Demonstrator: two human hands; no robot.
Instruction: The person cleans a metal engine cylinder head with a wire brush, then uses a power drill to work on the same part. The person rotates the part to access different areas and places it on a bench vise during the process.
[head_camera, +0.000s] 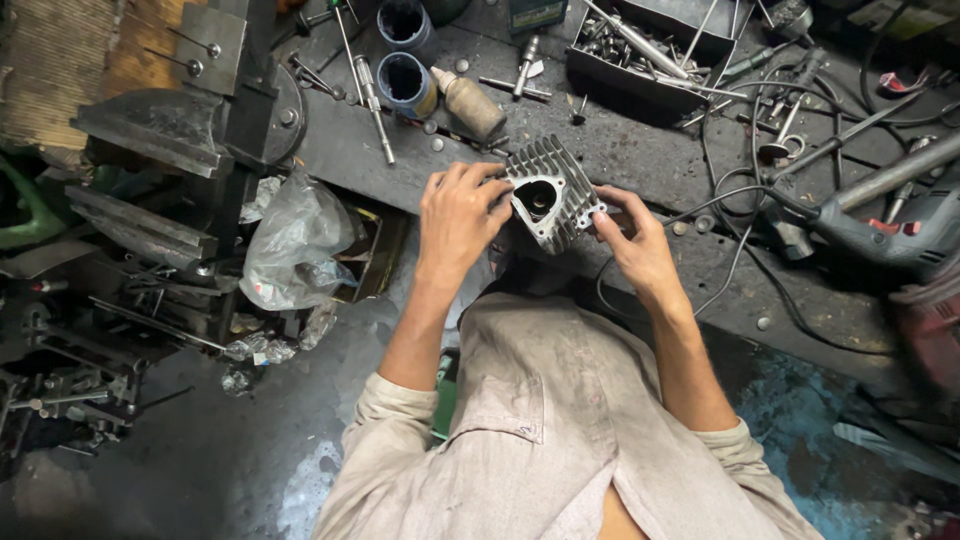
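A grey finned metal engine cylinder (549, 190) with a round bore is held tilted over the edge of the dark workbench (640, 160). My left hand (458, 218) grips its left side, fingers curled over the fins and rim. My right hand (632, 240) holds its lower right corner, the thumb and fingertips pinched at a small lug there. Both forearms reach up from rolled beige sleeves.
A bench vise (190, 120) stands at the left above a crumpled plastic bag (295, 240). Two blue cans (405, 85), a small bottle (470, 103), screwdrivers and loose bolts lie behind the cylinder. A black tray of tools (650, 50) is at the back; a power drill (880, 230) with cable lies right.
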